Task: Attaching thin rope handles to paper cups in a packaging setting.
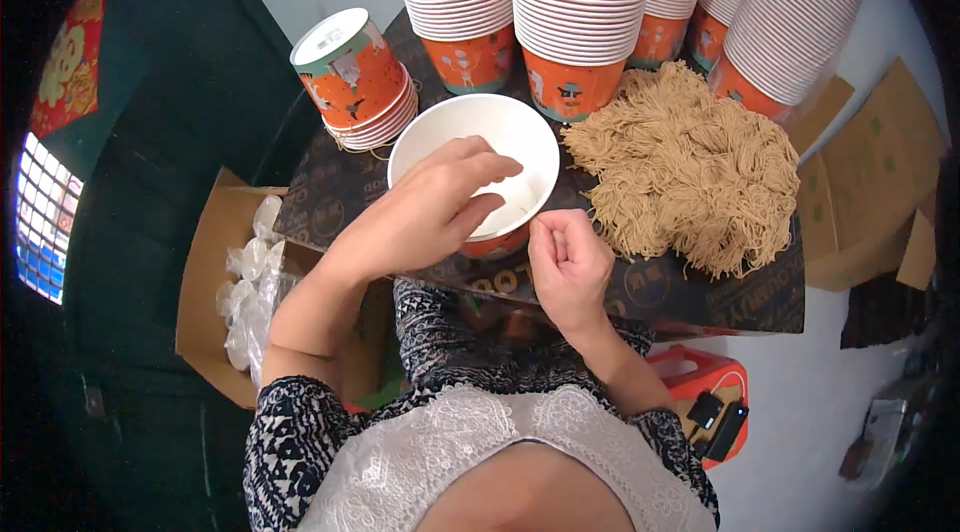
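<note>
A white-lined paper bucket with an orange outside stands upright near the table's front edge. My left hand reaches over its left rim, fingers curved and thumb apart, with nothing visible between them. At the bucket's front right rim, my right hand is closed in a pinch; whatever it may hold is hidden. A small light mark shows on the bucket's inner floor beside my left thumb. To the right lies a large heap of tan cords.
Tall stacks of nested paper buckets line the back. Upside-down buckets sit at the left of the dark table. A carton holds clear plastic pieces at lower left. Right of the table are an open carton and a red stool.
</note>
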Tool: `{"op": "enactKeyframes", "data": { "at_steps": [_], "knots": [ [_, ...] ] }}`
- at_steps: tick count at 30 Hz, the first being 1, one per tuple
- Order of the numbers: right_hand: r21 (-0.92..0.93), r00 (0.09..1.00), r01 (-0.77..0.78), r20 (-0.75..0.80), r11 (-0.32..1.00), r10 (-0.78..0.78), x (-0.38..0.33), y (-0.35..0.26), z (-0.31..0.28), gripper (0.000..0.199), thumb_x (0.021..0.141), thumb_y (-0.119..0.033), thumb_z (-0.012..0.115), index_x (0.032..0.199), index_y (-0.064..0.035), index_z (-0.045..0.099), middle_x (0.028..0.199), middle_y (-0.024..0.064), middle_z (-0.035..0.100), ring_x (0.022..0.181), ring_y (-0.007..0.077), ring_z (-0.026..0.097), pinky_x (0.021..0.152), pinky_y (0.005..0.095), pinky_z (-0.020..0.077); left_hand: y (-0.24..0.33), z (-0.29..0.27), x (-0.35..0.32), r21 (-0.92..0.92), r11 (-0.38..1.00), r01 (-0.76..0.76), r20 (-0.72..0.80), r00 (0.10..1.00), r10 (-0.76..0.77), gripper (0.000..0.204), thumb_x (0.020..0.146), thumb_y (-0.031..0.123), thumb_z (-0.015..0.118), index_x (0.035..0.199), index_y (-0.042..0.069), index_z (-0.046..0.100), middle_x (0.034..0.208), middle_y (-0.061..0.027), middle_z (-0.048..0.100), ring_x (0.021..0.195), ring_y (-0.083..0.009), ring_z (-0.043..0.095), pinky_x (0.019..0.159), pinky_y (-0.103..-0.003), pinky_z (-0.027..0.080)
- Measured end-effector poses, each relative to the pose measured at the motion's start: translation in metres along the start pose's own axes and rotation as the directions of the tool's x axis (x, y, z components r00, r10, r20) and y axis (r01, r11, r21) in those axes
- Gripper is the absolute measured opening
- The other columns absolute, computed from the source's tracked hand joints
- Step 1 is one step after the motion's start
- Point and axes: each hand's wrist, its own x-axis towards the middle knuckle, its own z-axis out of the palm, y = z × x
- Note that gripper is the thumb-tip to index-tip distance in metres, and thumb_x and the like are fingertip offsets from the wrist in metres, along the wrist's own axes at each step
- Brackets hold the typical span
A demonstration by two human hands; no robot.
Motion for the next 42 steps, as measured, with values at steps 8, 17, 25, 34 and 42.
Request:
{"op": "enactKeyframes", "data": {
  "at_steps": [8,17,25,34,42],
  "knots": [
    [0.009,1.0,-0.019,0.006,1.0,0.019,-0.001,-0.006,-0.002,0.009,0.086,0.002,0.069,0.087,-0.0015,0.06,0.063,0.0079,0.056,0.05,0.0134,0.054,0.047,0.0297,0.0412,0.0,0.009,0.02,-0.043,0.995,0.086,0.315,0.947,-0.068,0.017,0.085,0.007,0.062,0.097,-0.002,0.069,0.088,-0.0201,0.068,0.085,-0.0374,0.066,0.076,-0.043,0.052],
    [-0.145,0.969,0.054,0.245,0.988,-0.017,-0.014,-0.016,-0.025,0.011,0.082,-0.004,0.071,0.087,-0.0031,0.062,0.075,0.0116,0.062,0.067,0.0302,0.064,0.059,0.04,0.0509,-0.004,0.017,0.012,0.024,0.994,0.107,0.148,0.983,-0.11,0.007,0.084,0.003,0.062,0.087,-0.002,0.064,0.078,-0.0181,0.066,0.073,-0.0307,0.067,0.065,-0.038,0.051],
    [-0.097,0.904,0.41,0.176,0.907,-0.39,0.005,-0.035,-0.03,0.021,0.079,0.002,0.072,0.098,-0.0009,0.067,0.096,0.013,0.06,0.07,0.0255,0.064,0.061,0.0343,0.0521,-0.002,0.02,0.013,0.121,0.991,0.058,0.129,0.989,-0.074,0.006,0.083,0.003,0.062,0.084,-0.003,0.062,0.075,-0.0191,0.064,0.073,-0.0332,0.066,0.064,-0.039,0.051],
    [0.014,0.963,0.242,0.118,0.97,-0.242,0.039,-0.022,-0.032,0.01,0.088,0.002,0.064,0.098,0.0017,0.063,0.093,0.015,0.064,0.076,0.0286,0.065,0.064,0.0352,0.0515,0.011,0.009,0.012,-0.312,0.866,0.39,0.209,0.918,-0.338,0.01,0.089,0.004,0.061,0.081,-0.002,0.059,0.075,-0.0018,0.058,0.07,-0.008,0.052,0.061,-0.026,0.045],
    [0.017,0.976,0.177,0.127,0.984,-0.177,0.044,-0.024,-0.031,0.005,0.089,0.001,0.063,0.095,0.0002,0.064,0.085,0.0139,0.064,0.07,0.029,0.065,0.06,0.036,0.0498,-0.006,0.015,0.016,-0.554,0.777,0.298,0.254,0.95,-0.183,0.022,0.088,0.001,0.063,0.07,0.001,0.051,0.086,-0.0057,0.063,0.077,-0.008,0.054,0.065,-0.023,0.044]
  ]
}}
